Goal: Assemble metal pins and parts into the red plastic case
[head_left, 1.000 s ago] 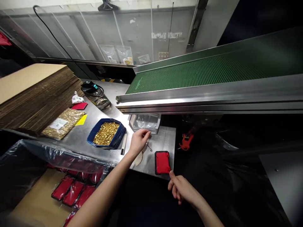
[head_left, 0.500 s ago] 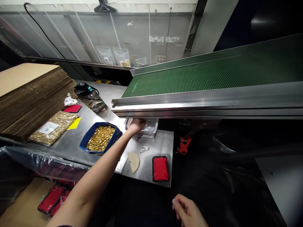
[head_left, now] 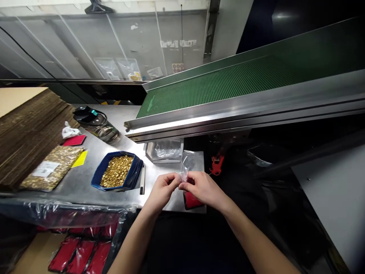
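My left hand (head_left: pixel 161 190) and my right hand (head_left: pixel 201 187) meet over the front of the steel table (head_left: pixel 91 173), both pinching the lower edge of a small clear plastic bag (head_left: pixel 188 163) that stands up between them. A red case (head_left: pixel 192 201) lies on the table partly hidden under my right hand. Behind the bag, a clear tray (head_left: pixel 164 150) with more plastic bags sits under the conveyor's edge. A blue tray of small gold parts (head_left: pixel 116 176) rests to the left of my left hand.
A green conveyor belt (head_left: pixel 222 82) slopes overhead on the right. Stacked cardboard (head_left: pixel 27 125), a sealed pack of gold parts (head_left: pixel 51 167), a bottle (head_left: pixel 95 123) and red and yellow cards lie at the left. Red cases in plastic (head_left: pixel 82 255) fill a box below. An orange tool (head_left: pixel 216 164) hangs right.
My left hand drew back from the clear tray with a plastic bag. My right hand rose from below the table edge and joined it on the bag. The view shifted right.
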The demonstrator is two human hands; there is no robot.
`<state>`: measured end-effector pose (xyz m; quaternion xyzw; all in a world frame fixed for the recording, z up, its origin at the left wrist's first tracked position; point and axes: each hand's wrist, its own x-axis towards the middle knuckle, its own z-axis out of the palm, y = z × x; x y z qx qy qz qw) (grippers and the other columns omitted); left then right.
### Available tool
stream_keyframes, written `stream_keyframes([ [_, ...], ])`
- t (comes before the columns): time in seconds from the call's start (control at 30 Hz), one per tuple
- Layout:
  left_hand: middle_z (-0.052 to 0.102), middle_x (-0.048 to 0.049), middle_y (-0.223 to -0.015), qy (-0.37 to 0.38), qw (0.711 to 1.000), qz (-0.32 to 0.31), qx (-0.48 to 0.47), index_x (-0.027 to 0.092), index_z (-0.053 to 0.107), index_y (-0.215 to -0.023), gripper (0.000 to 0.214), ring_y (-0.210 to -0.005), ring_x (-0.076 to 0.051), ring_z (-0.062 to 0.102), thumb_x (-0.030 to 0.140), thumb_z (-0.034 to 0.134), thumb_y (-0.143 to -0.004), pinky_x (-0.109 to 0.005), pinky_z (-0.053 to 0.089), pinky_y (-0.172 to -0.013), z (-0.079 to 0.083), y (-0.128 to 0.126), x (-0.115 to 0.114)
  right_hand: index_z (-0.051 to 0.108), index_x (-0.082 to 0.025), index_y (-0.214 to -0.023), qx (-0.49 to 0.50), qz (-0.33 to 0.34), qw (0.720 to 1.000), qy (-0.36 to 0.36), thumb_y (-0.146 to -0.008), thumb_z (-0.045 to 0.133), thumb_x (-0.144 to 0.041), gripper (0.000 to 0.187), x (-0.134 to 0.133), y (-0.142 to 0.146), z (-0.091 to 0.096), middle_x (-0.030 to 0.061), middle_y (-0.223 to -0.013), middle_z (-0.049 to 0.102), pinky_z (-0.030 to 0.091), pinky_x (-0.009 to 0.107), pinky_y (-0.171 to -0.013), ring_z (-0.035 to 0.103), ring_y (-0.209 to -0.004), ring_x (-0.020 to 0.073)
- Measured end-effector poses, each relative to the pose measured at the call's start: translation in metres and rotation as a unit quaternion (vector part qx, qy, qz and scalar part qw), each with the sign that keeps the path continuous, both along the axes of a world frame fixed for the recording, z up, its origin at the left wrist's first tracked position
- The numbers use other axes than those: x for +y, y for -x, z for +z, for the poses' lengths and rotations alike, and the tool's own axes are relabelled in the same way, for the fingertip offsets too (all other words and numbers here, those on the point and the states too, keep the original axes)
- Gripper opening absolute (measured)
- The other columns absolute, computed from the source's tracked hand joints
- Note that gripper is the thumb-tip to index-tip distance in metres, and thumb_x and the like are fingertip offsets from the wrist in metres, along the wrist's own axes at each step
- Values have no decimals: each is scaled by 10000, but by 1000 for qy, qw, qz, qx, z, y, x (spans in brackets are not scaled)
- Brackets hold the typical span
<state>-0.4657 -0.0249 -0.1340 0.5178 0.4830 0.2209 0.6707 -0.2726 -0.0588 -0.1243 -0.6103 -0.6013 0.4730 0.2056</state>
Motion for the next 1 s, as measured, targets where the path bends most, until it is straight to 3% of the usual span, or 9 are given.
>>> stream_keyframes([
  [0.13, 517, -30, -854, 77, 987, 121, -67, 147, 554, -815, 523, -756, -131, 434, 651, 657, -910, -251, 383, -674, -13, 4, -14, 542, -180, -724, -47, -61, 997, -4, -956, 615, -380, 314, -18, -4, -11, -48, -678, 591, 275, 277, -650, 480, -637, 95],
  [0.23, 532, -30, -897, 93, 990, 58, -87, 166, 494, -873, 499, -826, -149, 475, 636, 656, -922, -273, 417, -758, -20, -2, -25, 493, -177, -731, -87, -102, 991, -2, -942, 553, -303, 252, -34, -4, -14, -34, -669, 549, 258, 288, -646, 457, -631, 100],
  [0.33, 423, 21, -723, -61, 995, 38, 69, 193, 407, -781, 367, -705, -132, 397, 370, 706, -898, -275, 335, -666, -22, -10, -30, 460, -177, -731, -99, -91, 991, 18, -984, 519, -350, 311, -45, -4, -13, -28, -647, 525, 278, 283, -643, 466, -622, 106],
  [0.43, 330, 27, -671, -280, 916, 134, 254, 210, 323, -703, 360, -641, -134, 327, 263, 585, -943, -303, 286, -637, -19, -11, -33, 520, -170, -775, -162, -75, 983, 46, -935, 537, -194, 163, -53, 0, -10, 28, -762, 612, 229, 335, -660, 510, -688, 158],
  [0.5, 354, 22, -692, -336, 887, 138, 286, 211, 343, -724, 295, -645, -138, 341, 214, 534, -950, -298, 301, -649, -16, -7, -38, 605, -152, -920, -199, -68, 976, 47, -879, 497, -45, 157, -50, 8, -7, 114, -1001, 672, 224, 360, -703, 570, -860, 231],
  [0.67, 422, 9, -714, -185, 943, -66, 268, 202, 417, -759, 123, -682, -156, 390, 187, 477, -865, -289, 311, -648, -18, 23, -60, 570, -189, -819, -108, -48, 990, 76, -1017, 527, -352, 260, -19, 16, -9, 37, -814, 629, 268, 339, -688, 545, -774, 185],
  [0.8, 382, 19, -741, 40, 976, -63, 203, 197, 412, -781, 340, -726, -151, 349, 440, 626, -882, -271, 305, -661, -24, 70, -80, 640, -240, -1013, 112, 73, 981, 141, -675, 927, -400, 472, -34, -10, -27, -38, -993, 681, 422, 220, -740, 608, -877, 124],
  [0.9, 335, 38, -710, 145, 980, -52, 124, 196, 374, -755, 560, -690, -126, 280, 603, 756, -800, -249, 257, -623, -27, 101, -97, 651, -171, -962, 185, -8, 953, 241, -911, 674, -633, 465, -81, -22, -50, 22, -835, 691, 421, 225, -632, 603, -694, 113],
  [1.0, 292, 55, -635, 209, 973, -59, 78, 199, 364, -714, 662, -583, -95, 209, 743, 735, -779, -247, 165, -530, -30, 113, -108, 647, -112, -976, 246, -111, 905, 329, -861, 587, -807, 708, -122, -6, -73, 92, -851, 698, 374, 230, -509, 536, -545, 94],
])
